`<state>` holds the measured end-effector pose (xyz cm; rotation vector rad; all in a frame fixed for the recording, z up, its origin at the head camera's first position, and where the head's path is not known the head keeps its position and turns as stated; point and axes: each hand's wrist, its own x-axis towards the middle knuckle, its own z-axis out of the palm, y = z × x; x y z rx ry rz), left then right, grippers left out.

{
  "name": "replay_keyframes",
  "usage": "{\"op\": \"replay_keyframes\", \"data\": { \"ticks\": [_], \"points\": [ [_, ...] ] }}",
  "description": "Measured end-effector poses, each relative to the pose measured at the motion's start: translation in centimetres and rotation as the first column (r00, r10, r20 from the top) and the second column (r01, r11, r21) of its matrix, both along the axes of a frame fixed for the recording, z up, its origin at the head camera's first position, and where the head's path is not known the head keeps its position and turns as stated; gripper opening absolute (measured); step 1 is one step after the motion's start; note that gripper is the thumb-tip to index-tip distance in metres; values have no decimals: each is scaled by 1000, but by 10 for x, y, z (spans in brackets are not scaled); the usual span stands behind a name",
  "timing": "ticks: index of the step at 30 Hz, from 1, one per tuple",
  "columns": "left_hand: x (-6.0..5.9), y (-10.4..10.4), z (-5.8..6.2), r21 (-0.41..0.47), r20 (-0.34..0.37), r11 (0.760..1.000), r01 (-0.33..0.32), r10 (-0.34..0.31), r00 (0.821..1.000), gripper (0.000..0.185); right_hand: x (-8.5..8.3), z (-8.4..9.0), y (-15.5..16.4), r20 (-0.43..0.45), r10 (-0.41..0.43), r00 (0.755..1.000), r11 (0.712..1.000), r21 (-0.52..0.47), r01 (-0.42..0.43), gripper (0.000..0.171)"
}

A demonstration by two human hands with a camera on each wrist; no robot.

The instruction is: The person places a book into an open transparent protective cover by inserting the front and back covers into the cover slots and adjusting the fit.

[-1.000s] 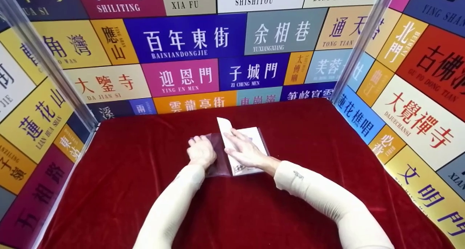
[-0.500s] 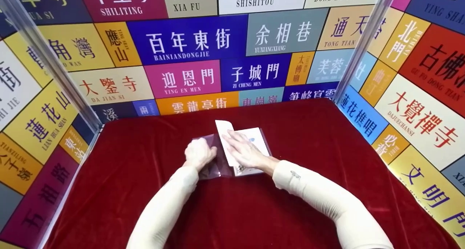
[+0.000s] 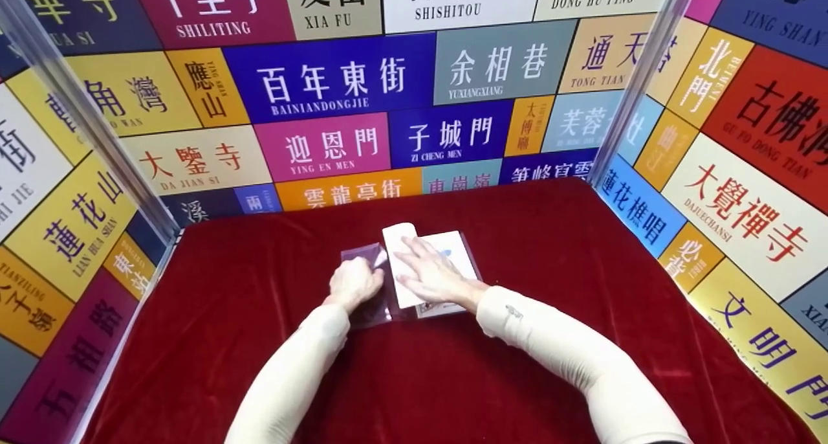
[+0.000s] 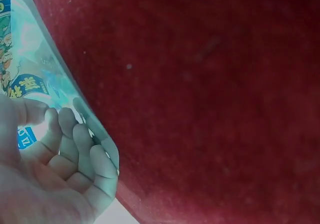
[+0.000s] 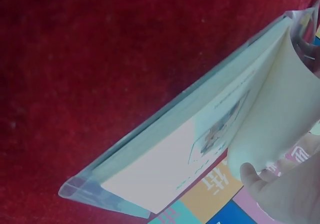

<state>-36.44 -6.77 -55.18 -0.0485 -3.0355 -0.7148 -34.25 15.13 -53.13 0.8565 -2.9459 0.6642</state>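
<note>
The book point(image 3: 446, 263) lies near the middle of the table point(image 3: 550, 250), inside a clear plastic cover point(image 3: 369, 288) whose loose flap spreads out to its left. Its white front cover stands partly lifted at the far edge. In the right wrist view the book point(image 5: 200, 149) shows its white page block, with the plastic cover point(image 5: 95, 194) folded around the near corner.

My right hand point(image 3: 430, 276) lies flat on top of the book, fingers spread and straight, pressing it down. My left hand point(image 3: 354, 282) sits just beside the book on the flap, fingers curled, pinching the plastic near its far edge. The left wrist view shows those fingers point(image 4: 75, 149) bent against the shiny film with printed colour showing through it.

What could go wrong, as I judge it: the film is thin and slick, so it may slip from my left pinch or crease if I pull at an angle. If my right hand eases off, the book could slide on the velvet and the lifted front cover could bend or miss the flap. A hard tug might also split the plastic at the fold.

Around the table stand walls point(image 3: 336, 75) of bright coloured signs with Chinese characters.
</note>
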Motion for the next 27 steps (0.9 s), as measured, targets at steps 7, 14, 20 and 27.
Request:
{"op": "replay_keyframes", "data": {
  "ticks": [7, 14, 20, 27],
  "points": [
    [0, 0, 0, 6, 7, 1000, 16, -16, 1000, 35, -2, -2, -6, -26, 27, 999, 996, 84, -25, 63],
    [2, 0, 1, -8, 2, 1000, 24, -24, 1000, 33, -3, -1, -9, -42, 67, 997, 990, 131, -61, 64],
    [3, 0, 2, -9, -9, 999, 38, -38, 999, 34, -3, -4, -12, -33, 50, 998, 984, 174, -44, 64],
    [4, 1, 2, -19, 6, 999, 32, -31, 999, 34, -3, -6, -16, -34, 55, 998, 977, 206, -47, 65]
  ]
}}
